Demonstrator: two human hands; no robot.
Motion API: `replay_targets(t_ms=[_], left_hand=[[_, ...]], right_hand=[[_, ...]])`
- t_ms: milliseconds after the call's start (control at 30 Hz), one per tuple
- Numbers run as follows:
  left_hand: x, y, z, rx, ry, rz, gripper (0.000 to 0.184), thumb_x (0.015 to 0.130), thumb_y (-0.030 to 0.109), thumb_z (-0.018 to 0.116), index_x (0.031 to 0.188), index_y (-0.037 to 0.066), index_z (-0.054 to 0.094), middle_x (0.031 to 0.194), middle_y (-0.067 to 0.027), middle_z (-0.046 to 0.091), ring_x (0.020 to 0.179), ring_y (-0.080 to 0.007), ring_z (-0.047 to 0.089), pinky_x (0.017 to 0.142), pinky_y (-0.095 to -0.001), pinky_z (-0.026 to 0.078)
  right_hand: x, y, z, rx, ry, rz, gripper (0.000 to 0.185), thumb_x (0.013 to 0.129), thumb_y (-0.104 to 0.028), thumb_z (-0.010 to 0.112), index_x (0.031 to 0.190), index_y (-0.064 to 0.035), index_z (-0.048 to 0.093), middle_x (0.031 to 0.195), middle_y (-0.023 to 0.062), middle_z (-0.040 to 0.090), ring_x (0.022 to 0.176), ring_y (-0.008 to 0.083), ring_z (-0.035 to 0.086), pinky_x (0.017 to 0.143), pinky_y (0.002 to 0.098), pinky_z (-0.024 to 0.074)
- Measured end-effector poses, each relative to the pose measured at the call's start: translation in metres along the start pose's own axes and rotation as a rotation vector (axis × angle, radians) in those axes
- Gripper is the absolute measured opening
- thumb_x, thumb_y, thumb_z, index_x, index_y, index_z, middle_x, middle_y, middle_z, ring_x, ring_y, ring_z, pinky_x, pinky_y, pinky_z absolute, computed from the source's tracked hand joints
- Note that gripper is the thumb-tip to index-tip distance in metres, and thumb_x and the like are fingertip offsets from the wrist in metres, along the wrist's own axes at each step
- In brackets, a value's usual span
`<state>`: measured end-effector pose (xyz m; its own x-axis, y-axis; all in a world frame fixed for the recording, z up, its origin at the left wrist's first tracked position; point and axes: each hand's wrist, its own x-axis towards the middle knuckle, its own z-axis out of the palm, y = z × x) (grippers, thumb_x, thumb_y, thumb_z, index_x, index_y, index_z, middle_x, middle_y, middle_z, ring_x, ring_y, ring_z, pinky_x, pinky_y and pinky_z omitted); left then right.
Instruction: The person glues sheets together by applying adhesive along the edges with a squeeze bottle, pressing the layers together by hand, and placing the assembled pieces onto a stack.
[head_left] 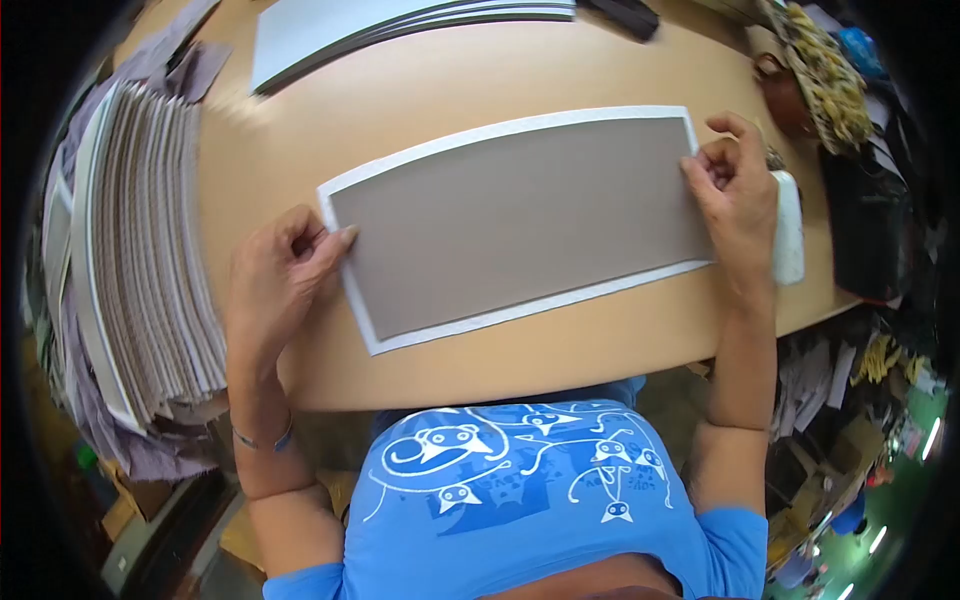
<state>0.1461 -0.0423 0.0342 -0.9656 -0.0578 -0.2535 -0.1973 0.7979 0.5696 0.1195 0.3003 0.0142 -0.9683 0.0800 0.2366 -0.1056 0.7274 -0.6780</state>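
Between my hands, over the table, is a flat rectangular panel, grey-brown in the middle with a white border along its edges. My left hand pinches its left edge, thumb on top. At the opposite short edge, my right hand grips the panel near its upper right corner, thumb over the border and index finger raised. The panel tilts slightly, its right end farther from me. Fingers beneath it are hidden.
A tall stack of grey-brown panels stands at the left on cloth. Pale blue-white sheets lie at the far edge beside a dark object. On the right are a white rounded object, a brown pot and yellow bundles.
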Motion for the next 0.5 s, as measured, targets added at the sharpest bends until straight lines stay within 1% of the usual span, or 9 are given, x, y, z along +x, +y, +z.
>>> replay_targets(t_ms=[33, 133, 233, 333, 433, 467, 500], left_hand=[[-0.001, 0.000, -0.003, 0.015, -0.011, -0.023, 0.021, 0.074, 0.016, 0.068, 0.070, 0.000, 0.056, 0.051, -0.0016, 0.045, 0.046, -0.0075, 0.040, 0.045, -0.0232, 0.033], [-0.006, 0.009, -0.008, 0.222, 0.167, 0.068, 0.020, 0.074, 0.018, 0.068, 0.080, 0.002, 0.057, 0.066, -0.0043, 0.055, 0.056, -0.0135, 0.050, 0.052, -0.0268, 0.040], [-0.006, 0.019, 0.007, 0.304, 0.421, 0.598, 0.036, 0.075, 0.024, 0.068, 0.103, 0.006, 0.055, 0.104, -0.0093, 0.057, 0.093, -0.0227, 0.056, 0.079, -0.0339, 0.044], [-0.008, 0.029, 0.030, 0.433, 0.100, 0.697, 0.060, 0.077, 0.038, 0.062, 0.126, 0.009, 0.042, 0.136, -0.0086, 0.035, 0.127, -0.0270, 0.032, 0.104, -0.0433, 0.025], [-0.010, 0.020, 0.050, 0.506, -0.030, 0.688, 0.073, 0.078, 0.050, 0.053, 0.136, 0.011, 0.032, 0.143, -0.0069, 0.026, 0.134, -0.0257, 0.019, 0.109, -0.0462, 0.012], [-0.009, 0.019, 0.050, 0.529, -0.032, 0.689, 0.074, 0.078, 0.054, 0.049, 0.136, 0.011, 0.032, 0.144, -0.0071, 0.025, 0.133, -0.0263, 0.020, 0.109, -0.0461, 0.010], [-0.009, 0.019, 0.050, 0.526, -0.033, 0.695, 0.074, 0.078, 0.055, 0.049, 0.135, 0.011, 0.033, 0.144, -0.0072, 0.025, 0.133, -0.0263, 0.020, 0.109, -0.0462, 0.010]], right_hand=[[0.000, 0.001, 0.001, -0.001, 0.003, -0.014, 0.035, 0.072, 0.001, 0.063, 0.104, -0.0048, 0.049, 0.064, 0.0046, 0.055, 0.056, 0.0109, 0.051, 0.054, 0.0240, 0.0428], [0.000, 0.003, 0.003, 0.008, -0.007, 0.010, 0.035, 0.073, 0.001, 0.063, 0.104, -0.0036, 0.049, 0.064, 0.0037, 0.054, 0.056, 0.0094, 0.049, 0.055, 0.0226, 0.0421], [0.000, 0.001, 0.002, -0.012, -0.004, 0.009, 0.034, 0.073, 0.002, 0.062, 0.104, -0.0035, 0.050, 0.064, 0.0030, 0.054, 0.057, 0.0086, 0.049, 0.056, 0.0218, 0.0417], [-0.001, 0.003, 0.003, 0.002, -0.012, 0.000, 0.033, 0.073, 0.002, 0.062, 0.104, -0.0033, 0.051, 0.065, 0.0030, 0.055, 0.058, 0.0081, 0.049, 0.056, 0.0216, 0.0419], [0.001, 0.003, 0.004, 0.014, -0.023, -0.005, 0.033, 0.074, 0.001, 0.063, 0.104, -0.0031, 0.051, 0.066, 0.0029, 0.055, 0.059, 0.0078, 0.049, 0.057, 0.0217, 0.0421], [0.001, 0.003, 0.003, 0.011, -0.023, -0.006, 0.033, 0.074, 0.001, 0.063, 0.105, -0.0030, 0.051, 0.066, 0.0028, 0.055, 0.060, 0.0078, 0.049, 0.057, 0.0218, 0.0422], [0.000, 0.003, 0.003, 0.007, -0.026, -0.006, 0.033, 0.074, 0.000, 0.063, 0.105, -0.0030, 0.051, 0.066, 0.0027, 0.055, 0.060, 0.0078, 0.049, 0.057, 0.0219, 0.0423]])
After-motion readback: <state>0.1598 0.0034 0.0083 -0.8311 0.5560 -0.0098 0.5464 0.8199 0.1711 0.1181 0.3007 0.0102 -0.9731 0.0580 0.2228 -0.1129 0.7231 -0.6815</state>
